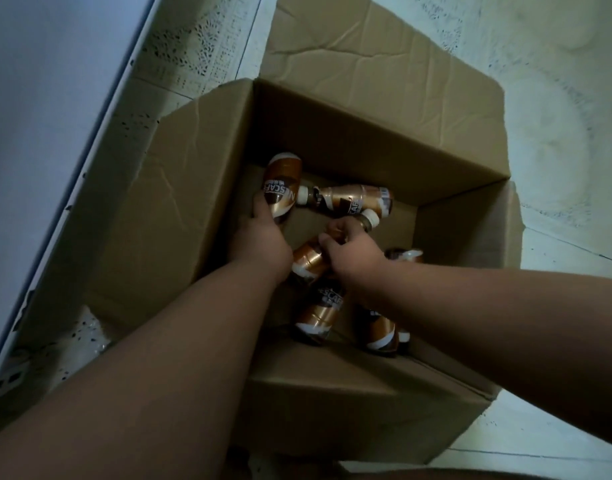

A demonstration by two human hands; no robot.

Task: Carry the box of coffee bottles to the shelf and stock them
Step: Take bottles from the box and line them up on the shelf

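Observation:
An open brown cardboard box sits on the floor below me, flaps spread outward. Several copper-labelled coffee bottles with white caps lie loose on its bottom. My left hand is wrapped around one bottle near the box's left wall. My right hand grips the neck end of another bottle in the middle, its white cap showing past my fingers. A third bottle lies on its side beyond both hands. Two more bottles lie under my right forearm.
The box rests on pale tiled floor. A white vertical panel runs along the left edge, close to the box's left flap. A flap folds toward me at the near side. No shelf boards are in sight.

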